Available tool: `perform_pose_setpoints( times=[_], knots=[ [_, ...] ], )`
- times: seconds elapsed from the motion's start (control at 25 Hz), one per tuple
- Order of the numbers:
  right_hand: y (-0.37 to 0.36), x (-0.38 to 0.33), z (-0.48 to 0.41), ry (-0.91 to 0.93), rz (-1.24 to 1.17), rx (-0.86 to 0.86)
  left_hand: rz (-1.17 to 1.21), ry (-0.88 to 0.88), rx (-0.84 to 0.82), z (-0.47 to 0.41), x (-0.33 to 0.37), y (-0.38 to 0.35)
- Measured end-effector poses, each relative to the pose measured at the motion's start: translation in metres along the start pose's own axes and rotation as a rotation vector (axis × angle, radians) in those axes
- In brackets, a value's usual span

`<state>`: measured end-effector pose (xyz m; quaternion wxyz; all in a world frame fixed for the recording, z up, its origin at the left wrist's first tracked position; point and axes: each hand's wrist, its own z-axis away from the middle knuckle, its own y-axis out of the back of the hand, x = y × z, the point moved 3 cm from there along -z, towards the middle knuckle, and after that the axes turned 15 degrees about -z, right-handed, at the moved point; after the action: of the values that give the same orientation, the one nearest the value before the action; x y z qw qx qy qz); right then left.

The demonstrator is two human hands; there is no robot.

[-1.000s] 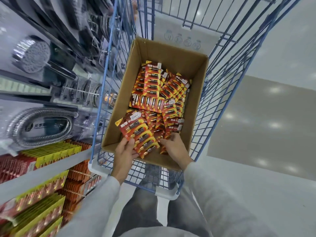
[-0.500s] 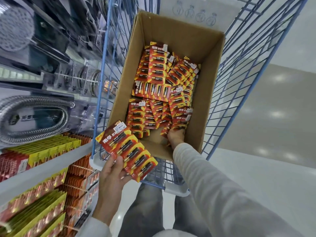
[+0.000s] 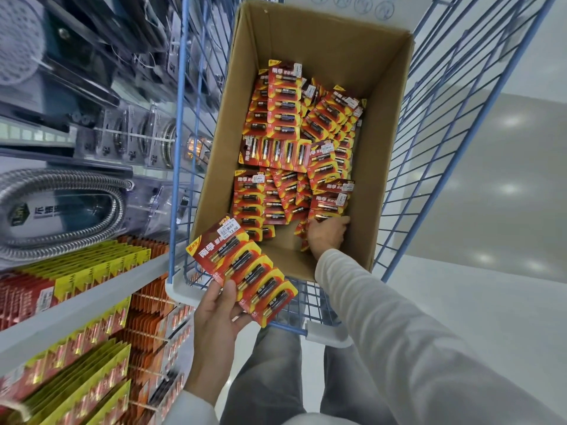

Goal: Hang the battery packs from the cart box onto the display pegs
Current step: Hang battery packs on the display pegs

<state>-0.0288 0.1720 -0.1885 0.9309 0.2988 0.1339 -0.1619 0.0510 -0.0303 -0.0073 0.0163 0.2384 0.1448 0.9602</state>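
Now, gathering step: left hand (image 3: 219, 314) grips a strip of battery packs (image 3: 245, 268) near the cart box (image 3: 214, 179), right hand (image 3: 326, 233) curls fingers round loose packs (image 3: 328, 207) inside, next a leftward swing to the display pegs (image 3: 153, 334)

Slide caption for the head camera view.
Left hand holds a battery strip; right hand grips more packs in the cardboard box.

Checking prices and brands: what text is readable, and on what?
"12.00": white price sticker on the red battery pack strip in the left hand.
"南孚": that strip's top, and loose red packs in the brown cardboard box.
Their stickers, grey hose package print: too blurred.
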Motion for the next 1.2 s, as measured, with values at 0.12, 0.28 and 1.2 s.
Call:
perform_pose_setpoints(
  times=[0.12,0.28,1.2],
  knots=[
    [0.003,-0.005,0.007,0.041,0.155,0.018,0.014,0.001,0.006,0.003,0.001,0.0],
    [0.015,-0.006,0.004,0.057,0.083,-0.12,0.041,-0.015,0.01,0.009,0.01,0.01],
    [0.246,-0.116,0.356,0.335,-0.112,-1.455,0.829,-0.603,0.437,0.294,0.005,0.075]
  ],
)
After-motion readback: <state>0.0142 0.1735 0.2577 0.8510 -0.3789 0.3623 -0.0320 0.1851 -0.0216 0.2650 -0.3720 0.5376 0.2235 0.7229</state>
